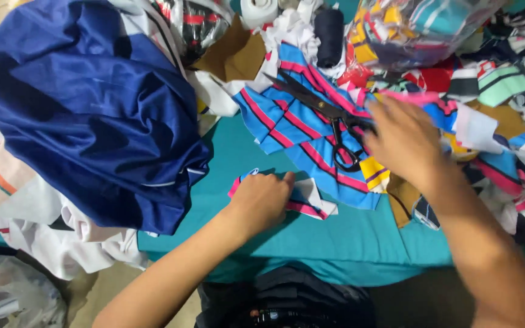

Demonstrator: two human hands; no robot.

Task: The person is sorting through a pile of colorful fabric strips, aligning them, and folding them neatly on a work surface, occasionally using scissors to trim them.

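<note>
Striped fabric scrap [304,203] sits around 6 o'clock on the teal surface [335,237], pinned flat under the left hand [262,197]. Right hand [402,140], fingers spread and holding nothing, is reaching at 2 o'clock by the black scissors [326,112]. Looks like the sorting/trimming stage; next up it'd need a proper grip on those handles.

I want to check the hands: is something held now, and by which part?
The left hand presses a small striped fabric piece flat at its left end. The blurred right hand rests beside the scissors; any grip cannot be told.

table cover [347,237] teal | fabric [299,130] blue — pink stripes | scissors [329,118] black
</note>
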